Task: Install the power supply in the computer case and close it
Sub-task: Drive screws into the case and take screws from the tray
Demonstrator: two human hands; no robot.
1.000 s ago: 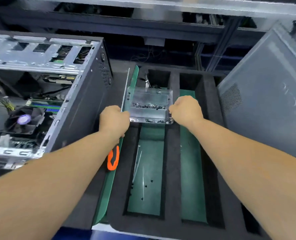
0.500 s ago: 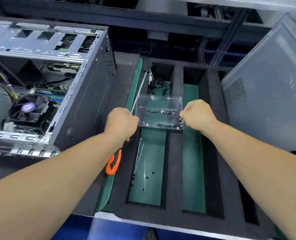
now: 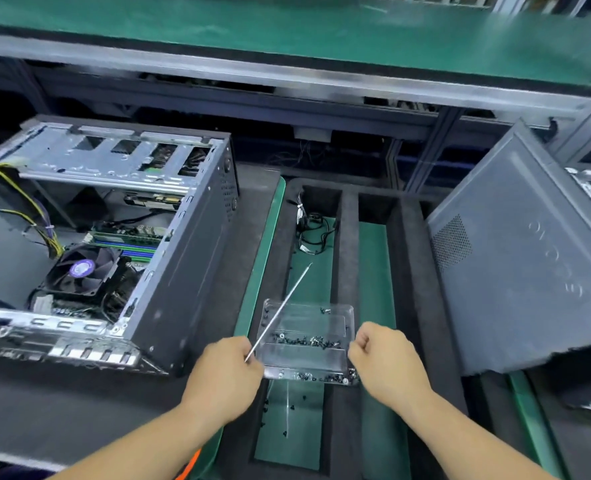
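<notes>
The open computer case [image 3: 183, 258] lies on its side at the left, its motherboard and CPU fan [image 3: 83, 270] exposed. The grey side panel [image 3: 515, 271] leans at the right. Between them a clear plastic screw box [image 3: 306, 341] with several small black screws sits over the foam tray's slots. My left hand [image 3: 225, 379] grips a screwdriver whose thin shaft [image 3: 280, 308] points up and right, and it also touches the box's left edge. My right hand [image 3: 387, 362] pinches the box's right edge. The orange handle [image 3: 191, 460] shows under my left forearm.
A black foam tray [image 3: 347, 244] with long green-floored slots fills the middle. A coiled black cable [image 3: 313, 233] lies at the far end of one slot, loose screws [image 3: 287, 420] at its near end. A green shelf [image 3: 287, 32] runs across the back.
Both hands have drawn the screw box toward me along the tray. The view has tilted up, showing more of the back shelf. The screwdriver shaft now crosses over the box's left corner.
</notes>
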